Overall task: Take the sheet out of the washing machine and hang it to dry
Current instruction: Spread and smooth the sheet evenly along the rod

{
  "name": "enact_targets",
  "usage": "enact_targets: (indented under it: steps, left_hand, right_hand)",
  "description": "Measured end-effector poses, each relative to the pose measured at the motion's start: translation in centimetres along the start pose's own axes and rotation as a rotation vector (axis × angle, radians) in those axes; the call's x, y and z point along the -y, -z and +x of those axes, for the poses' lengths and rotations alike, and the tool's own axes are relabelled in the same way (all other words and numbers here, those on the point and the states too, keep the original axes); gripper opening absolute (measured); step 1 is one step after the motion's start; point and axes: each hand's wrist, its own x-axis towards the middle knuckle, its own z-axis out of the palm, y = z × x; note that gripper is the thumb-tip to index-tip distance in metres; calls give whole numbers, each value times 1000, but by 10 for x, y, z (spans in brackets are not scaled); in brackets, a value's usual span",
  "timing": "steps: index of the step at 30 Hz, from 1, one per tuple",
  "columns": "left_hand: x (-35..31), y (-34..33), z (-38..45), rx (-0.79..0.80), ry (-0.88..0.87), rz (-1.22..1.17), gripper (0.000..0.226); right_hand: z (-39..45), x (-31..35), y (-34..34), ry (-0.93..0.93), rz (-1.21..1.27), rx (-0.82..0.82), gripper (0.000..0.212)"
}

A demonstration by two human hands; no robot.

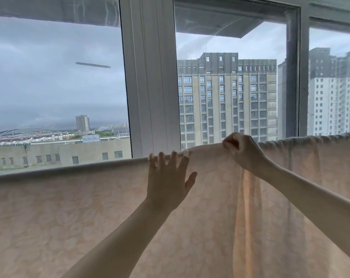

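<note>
Sheet (90, 207) already draped over the rail by the window; your left hand (168, 183) spreads flat on it, your right hand (242, 150) pinches the bunched top edge, only smoothing left, I'd say

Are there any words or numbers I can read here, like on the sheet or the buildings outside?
None can be read.
Sheet: only a faint pattern, no words.
Buildings outside the window: no signs legible.
A red patch on the low roofs: too small and blurred to read.
</note>
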Motion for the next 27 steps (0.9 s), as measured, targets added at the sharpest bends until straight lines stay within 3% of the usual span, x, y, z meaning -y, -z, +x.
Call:
enact_targets:
  steps: [10, 12, 17, 24, 27]
  left_hand:
    - [-2, -14, 0, -78, -11, 9, 61]
    - [0, -14, -1, -71, -8, 12, 62]
    - [3, -12, -4, -59, -1, 22, 63]
    - [-4, -8, -5, -20, 24, 38, 59]
    - [-19, -5, 3, -23, 63, 53, 58]
  right_hand:
    - [5, 4, 4, 61, 36, 16, 18]
    - [18, 11, 2, 118, -10, 101, 11]
    - [43, 23, -12, 170, -116, 451, 15]
    - [54, 10, -22, 167, -129, 212, 33]
    - [55, 4, -16, 231, -112, 264, 30]
